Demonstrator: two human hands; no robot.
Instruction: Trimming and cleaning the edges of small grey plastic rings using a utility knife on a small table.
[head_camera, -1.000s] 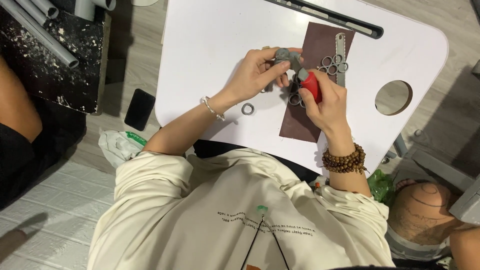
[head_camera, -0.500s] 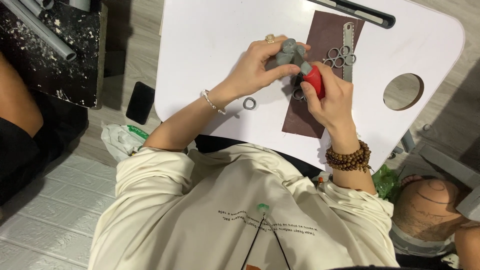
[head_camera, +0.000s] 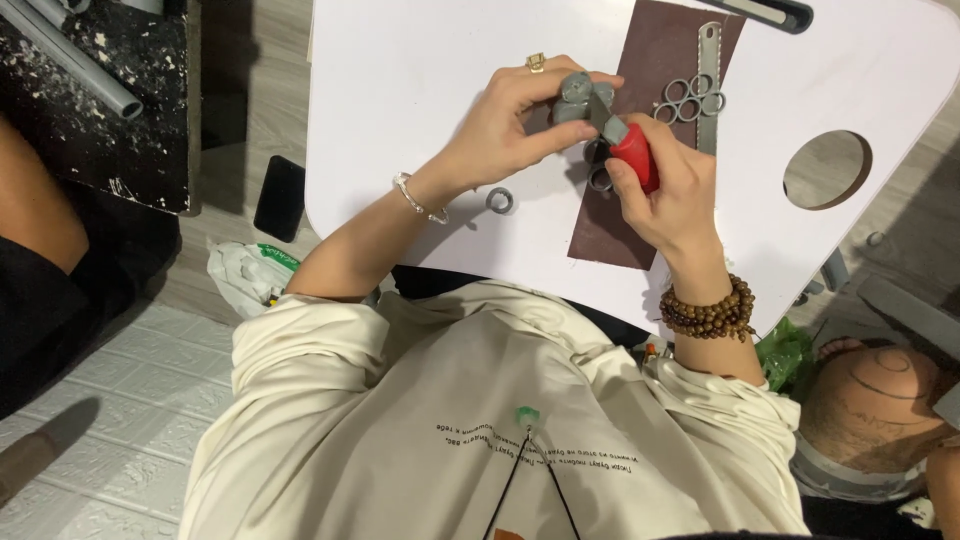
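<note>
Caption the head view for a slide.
Left hand holds grey plastic rings; right hand works them with red-handled tool.

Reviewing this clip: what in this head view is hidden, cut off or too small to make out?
- Red-handled tool: handle mostly wrapped by the right hand; the blade type is too small to tell.
- Grey pipe fitting: partly covered by the left hand.
- Black bar: cut off by the top edge.
- Grey rings: count under the hands hidden.
</note>
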